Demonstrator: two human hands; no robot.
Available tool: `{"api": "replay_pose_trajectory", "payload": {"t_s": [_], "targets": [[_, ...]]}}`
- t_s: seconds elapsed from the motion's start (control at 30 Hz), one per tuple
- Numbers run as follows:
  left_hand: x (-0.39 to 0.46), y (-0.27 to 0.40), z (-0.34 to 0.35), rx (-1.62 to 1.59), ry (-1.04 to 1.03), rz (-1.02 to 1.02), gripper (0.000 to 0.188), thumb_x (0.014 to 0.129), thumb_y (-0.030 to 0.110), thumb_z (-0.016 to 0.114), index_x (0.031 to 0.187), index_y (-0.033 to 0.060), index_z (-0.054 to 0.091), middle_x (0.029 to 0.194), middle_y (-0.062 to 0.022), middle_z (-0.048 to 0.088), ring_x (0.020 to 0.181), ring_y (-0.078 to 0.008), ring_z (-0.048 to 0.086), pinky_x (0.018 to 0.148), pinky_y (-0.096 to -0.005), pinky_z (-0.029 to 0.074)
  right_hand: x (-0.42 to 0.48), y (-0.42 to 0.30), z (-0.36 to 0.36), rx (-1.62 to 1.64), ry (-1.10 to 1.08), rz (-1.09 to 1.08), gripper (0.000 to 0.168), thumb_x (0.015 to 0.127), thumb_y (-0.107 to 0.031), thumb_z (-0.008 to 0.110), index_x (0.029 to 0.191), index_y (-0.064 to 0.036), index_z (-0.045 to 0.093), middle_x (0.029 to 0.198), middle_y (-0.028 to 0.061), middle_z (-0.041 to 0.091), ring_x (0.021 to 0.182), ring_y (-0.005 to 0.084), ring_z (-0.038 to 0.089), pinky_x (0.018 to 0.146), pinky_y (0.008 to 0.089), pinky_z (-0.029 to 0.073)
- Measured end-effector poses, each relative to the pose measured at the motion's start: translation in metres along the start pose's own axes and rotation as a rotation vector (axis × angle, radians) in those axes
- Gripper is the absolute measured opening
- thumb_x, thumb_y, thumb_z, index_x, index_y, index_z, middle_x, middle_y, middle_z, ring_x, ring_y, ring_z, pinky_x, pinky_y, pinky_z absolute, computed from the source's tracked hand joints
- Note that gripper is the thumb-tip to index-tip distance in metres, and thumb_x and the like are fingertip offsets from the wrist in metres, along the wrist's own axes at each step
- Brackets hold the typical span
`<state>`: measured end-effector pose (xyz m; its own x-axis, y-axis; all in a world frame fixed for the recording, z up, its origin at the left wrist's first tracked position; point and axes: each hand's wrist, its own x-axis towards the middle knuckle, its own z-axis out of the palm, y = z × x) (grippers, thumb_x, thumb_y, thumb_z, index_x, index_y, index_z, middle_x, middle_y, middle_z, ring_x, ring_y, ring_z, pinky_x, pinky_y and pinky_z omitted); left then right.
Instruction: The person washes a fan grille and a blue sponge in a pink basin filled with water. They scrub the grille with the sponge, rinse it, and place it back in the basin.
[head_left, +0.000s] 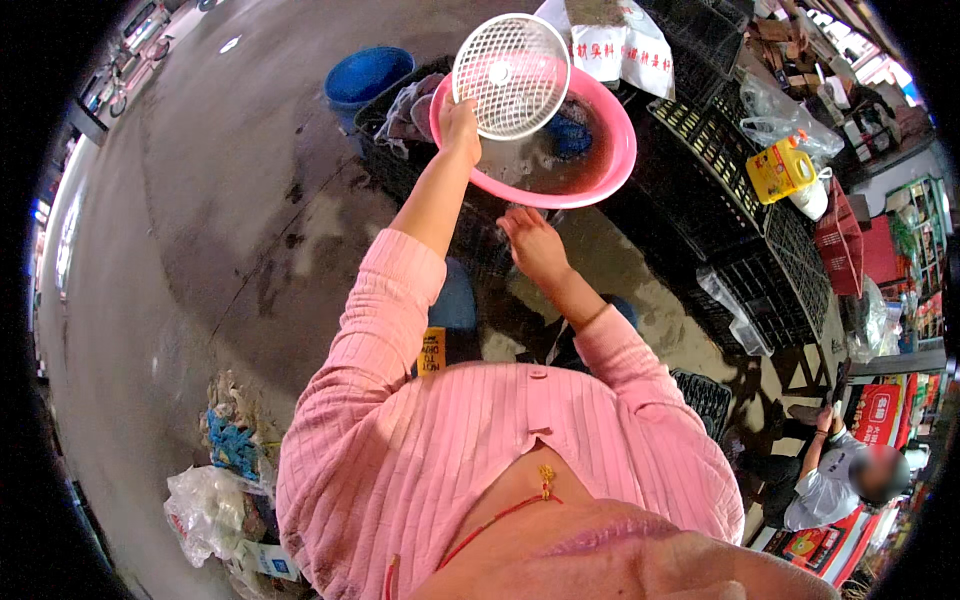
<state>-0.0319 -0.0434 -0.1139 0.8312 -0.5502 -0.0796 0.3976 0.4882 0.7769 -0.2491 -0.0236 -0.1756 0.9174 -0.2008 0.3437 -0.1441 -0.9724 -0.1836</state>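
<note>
A round white plastic strainer basket (517, 79) is tilted over a pink plastic basin (626, 154), and my left hand (459, 131) grips its lower left rim. Murky water stands in the basin, with a blue item (570, 135) partly in it, which I cannot name for certain. My right hand (531, 238) is just below the basin's near rim, its fingers bent. Whether those fingers hold something small is not clear. A dark crate with grey cloth (405, 112) is left of the basin, beside a blue bucket (371, 75).
Black plastic crates (780, 277) are stacked on the right, with a yellow jug (780, 171) beyond them. Plastic bags (206, 510) and a blue net-like heap (231, 444) lie on the floor at lower left. A person in a grey shirt (825, 487) sits at lower right.
</note>
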Motion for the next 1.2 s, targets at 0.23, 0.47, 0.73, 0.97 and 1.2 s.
{"api": "replay_pose_trajectory", "payload": {"t_s": [0.23,0.47,0.73,0.97,1.2], "targets": [[0.005,-0.007,-0.017,-0.191,-0.228,-0.047,0.034,0.079,-0.006,0.05,0.112,0.0033,0.054,0.108,-0.0093,0.06,0.096,-0.0203,0.058,0.085,-0.0338,0.046,0.003,-0.003,-0.139,0.577,0.109,0.156,0.027,0.079,0.001,0.061,0.106,-0.001,0.061,0.101,0.0105,0.063,0.092,0.021,0.062,0.077,0.03,0.05],[-0.007,0.006,-0.012,-0.22,-0.222,0.001,0.034,0.087,-0.001,0.052,0.12,0.003,0.046,0.111,-0.0096,0.058,0.1,-0.0188,0.057,0.087,-0.0323,0.045,0.111,0.109,-0.133,0.375,0.151,0.264,0.033,0.081,-0.019,0.066,0.107,0.001,0.059,0.098,0.0136,0.065,0.092,0.0208,0.063,0.08,0.031,0.049],[-0.011,0.016,-0.006,-0.16,-0.163,0.071,0.042,0.085,0.001,0.056,0.125,0.0011,0.045,0.12,-0.01,0.055,0.107,-0.0185,0.053,0.093,-0.0328,0.042,0.128,0.152,-0.001,-0.05,-0.521,0.088,0.061,0.069,-0.012,0.066,0.125,-0.001,0.046,0.125,0.0196,0.051,0.117,0.035,0.047,0.098,0.0394,0.039],[-0.015,0.007,-0.005,-0.074,-0.207,0.072,0.048,0.083,-0.002,0.052,0.129,0.0013,0.041,0.12,-0.013,0.053,0.106,-0.0215,0.054,0.093,-0.0349,0.042,0.14,0.138,-0.084,0.146,0.008,0.218,0.061,0.063,-0.01,0.069,0.12,-0.001,0.05,0.12,0.0194,0.053,0.11,0.0358,0.052,0.097,0.0404,0.04],[-0.017,0.013,-0.015,-0.016,-0.286,0.005,0.056,0.075,-0.007,0.047,0.131,0.0001,0.041,0.125,-0.0154,0.05,0.114,-0.0273,0.049,0.097,-0.0393,0.04,0.195,0.136,-0.116,-0.511,0.492,-0.178,0.018,0.075,-0.016,0.058,0.092,-0.016,0.064,0.095,0.0029,0.057,0.091,0.0218,0.057,0.077,0.0345,0.047]]}}
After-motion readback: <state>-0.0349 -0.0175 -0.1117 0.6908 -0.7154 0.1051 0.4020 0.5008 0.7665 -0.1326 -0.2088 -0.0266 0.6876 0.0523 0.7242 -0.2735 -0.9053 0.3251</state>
